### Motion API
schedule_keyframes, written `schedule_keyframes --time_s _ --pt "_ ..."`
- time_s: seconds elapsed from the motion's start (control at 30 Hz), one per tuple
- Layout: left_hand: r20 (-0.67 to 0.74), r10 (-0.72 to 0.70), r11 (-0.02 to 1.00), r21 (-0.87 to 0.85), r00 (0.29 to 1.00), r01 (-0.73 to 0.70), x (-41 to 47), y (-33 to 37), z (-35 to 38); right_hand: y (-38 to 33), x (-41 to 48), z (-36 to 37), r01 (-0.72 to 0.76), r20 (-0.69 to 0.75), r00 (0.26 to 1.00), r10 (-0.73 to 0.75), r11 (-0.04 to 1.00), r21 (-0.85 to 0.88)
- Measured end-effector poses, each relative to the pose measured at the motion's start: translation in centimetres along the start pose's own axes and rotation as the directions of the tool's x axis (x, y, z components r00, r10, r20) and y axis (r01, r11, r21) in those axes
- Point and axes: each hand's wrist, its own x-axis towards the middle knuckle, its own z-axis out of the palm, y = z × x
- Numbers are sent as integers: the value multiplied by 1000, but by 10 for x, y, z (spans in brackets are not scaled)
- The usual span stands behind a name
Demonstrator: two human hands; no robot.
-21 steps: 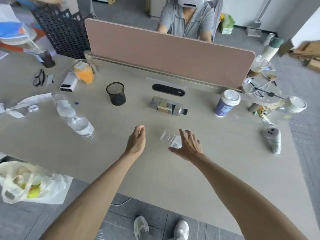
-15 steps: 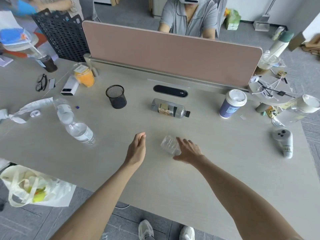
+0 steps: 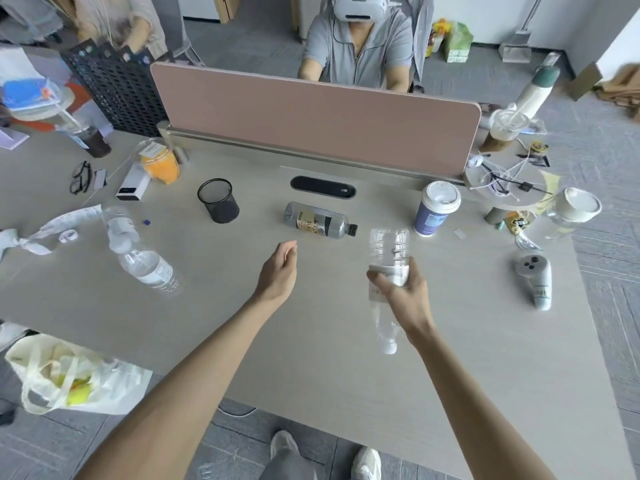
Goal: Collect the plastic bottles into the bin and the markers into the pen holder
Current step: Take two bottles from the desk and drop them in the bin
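Observation:
My right hand (image 3: 403, 299) grips a clear plastic bottle (image 3: 388, 251) around its middle and holds it above the desk, cap end pointing down toward me. My left hand (image 3: 278, 271) hovers over the desk to the left of it, fingers loosely curled, holding nothing. A grey bottle with a yellow label and black cap (image 3: 318, 221) lies on its side behind my hands. Two clear bottles (image 3: 147, 266) lie end to end at the left. An empty black mesh pen holder (image 3: 218, 200) stands behind my left hand. No markers are visible.
A pink divider panel (image 3: 311, 119) closes the far edge, with a person seated behind it. A lidded paper cup (image 3: 436, 207) and a white controller (image 3: 535, 280) are at the right. A white plastic bag (image 3: 69, 375) hangs at the desk's left front edge.
My right hand closed around the clear bottle that lay on the desk and lifted it up and to the right. My left hand stayed about where it was.

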Motion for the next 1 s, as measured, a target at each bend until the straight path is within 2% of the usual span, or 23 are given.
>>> schedule_keyframes --time_s 0.23,0.37,0.47,0.57,0.63,0.73,0.8,0.87,0.9,1.0 --pt "105 198 969 127 974 -211 70 20 19 0 32 -6 24 -111 994 -19 999 44" --pt "240 244 897 313 939 -313 116 22 26 1 57 8 15 -187 982 -9 999 34" --pt "362 311 745 481 879 -462 156 18 32 -1 78 18 10 -226 974 0 999 42" --pt "514 247 434 699 822 -568 195 8 42 2 99 25 -7 -247 969 14 1000 28" --pt "587 166 256 750 792 -610 215 -3 52 3 108 28 -11 -271 963 17 1000 21" --pt "638 104 160 746 763 -646 228 -14 69 7 114 30 -27 -308 951 33 999 24" --pt "649 174 125 732 741 -670 231 -14 77 9 112 30 -40 -331 943 46 999 24" --pt "664 218 152 701 716 -697 229 -8 80 12 107 26 -53 -355 933 62 998 33" --pt "658 219 226 684 720 -694 226 -3 80 12 103 23 -58 -371 926 68 998 39" --pt "587 190 604 561 787 -566 199 22 81 12 87 10 -56 -432 898 84 996 75"
